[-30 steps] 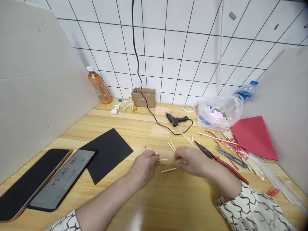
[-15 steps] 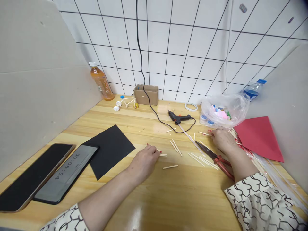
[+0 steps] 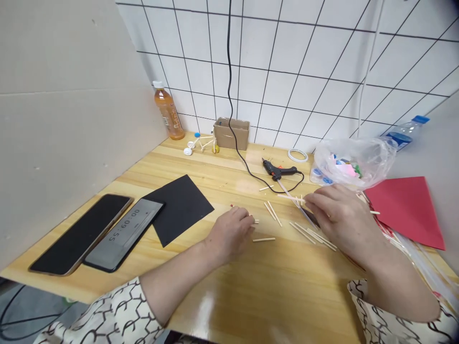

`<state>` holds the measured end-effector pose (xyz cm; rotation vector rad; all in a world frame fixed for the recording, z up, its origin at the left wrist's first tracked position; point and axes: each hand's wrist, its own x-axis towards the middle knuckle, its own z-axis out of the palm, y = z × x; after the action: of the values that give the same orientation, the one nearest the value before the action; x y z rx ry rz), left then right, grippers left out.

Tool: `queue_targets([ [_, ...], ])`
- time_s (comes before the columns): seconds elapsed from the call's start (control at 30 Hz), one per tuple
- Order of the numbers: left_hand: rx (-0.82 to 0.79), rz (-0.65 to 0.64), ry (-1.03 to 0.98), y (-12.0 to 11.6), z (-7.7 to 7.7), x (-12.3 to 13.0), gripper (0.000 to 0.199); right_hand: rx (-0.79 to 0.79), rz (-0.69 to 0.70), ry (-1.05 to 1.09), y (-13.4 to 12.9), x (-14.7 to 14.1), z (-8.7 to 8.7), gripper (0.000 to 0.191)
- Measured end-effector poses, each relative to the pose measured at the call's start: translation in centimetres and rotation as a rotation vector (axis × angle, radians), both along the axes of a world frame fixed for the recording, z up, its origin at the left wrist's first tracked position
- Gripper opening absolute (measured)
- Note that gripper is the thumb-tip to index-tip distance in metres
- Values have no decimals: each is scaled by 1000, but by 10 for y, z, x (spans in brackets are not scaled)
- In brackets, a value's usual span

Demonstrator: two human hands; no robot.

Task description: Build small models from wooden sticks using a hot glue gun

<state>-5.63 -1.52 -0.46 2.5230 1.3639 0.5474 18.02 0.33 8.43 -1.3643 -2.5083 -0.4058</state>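
My left hand (image 3: 233,232) rests low over the table, its fingers closed on small wooden sticks; pale ends poke out on the right and a red tip shows on the left. How many it holds is hidden. In my right hand (image 3: 337,217), raised to the right, a thin pale stick (image 3: 289,197) is pinched and points left. Several loose wooden sticks (image 3: 303,232) lie between the hands, and a single stick (image 3: 264,240) lies near my left fingers. The pliers (image 3: 311,218) are mostly covered by my right hand. Behind lies a black glue gun (image 3: 278,169) with a glue stick in it.
At the left are a black sheet (image 3: 181,208), a phone showing a timer (image 3: 125,236) and a dark phone (image 3: 81,234). A cardboard box (image 3: 232,134), tape roll (image 3: 297,155), plastic bag (image 3: 373,157) and orange drink bottle (image 3: 169,114) stand behind. Red paper (image 3: 409,208) lies right.
My right hand has lifted from the sticks by the red paper and come nearer with a stick pinched in it. My left hand keeps its hold. The view has shifted left.
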Motion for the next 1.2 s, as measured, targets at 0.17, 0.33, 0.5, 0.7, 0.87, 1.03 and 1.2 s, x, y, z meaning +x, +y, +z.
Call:
queue_targets([
  [0.17,-160,-89,5,-11,1,17,14,-262,102,-56,-15,-19,-10,24],
  [0.33,-287,9,-53,-8,0,16,13,-383,100,-83,-17,-19,-19,26],
  [0.5,-662,225,-736,-1,7,9,11,-415,184,-42,-20,-18,-14,27],
  [0.7,-1073,145,-1121,-3,8,14,22,-341,221,-42,-21,-28,-19,26],
  [0.87,-1131,158,-1167,-2,5,12,31,-272,259,-14,-19,-31,-25,28],
  [1.03,-1129,176,-1164,1,4,11,32,-221,259,-14,-18,-32,-29,30],
  [1.2,-1137,202,-1143,3,3,10,31,-209,279,23,-17,-30,-34,27],
])
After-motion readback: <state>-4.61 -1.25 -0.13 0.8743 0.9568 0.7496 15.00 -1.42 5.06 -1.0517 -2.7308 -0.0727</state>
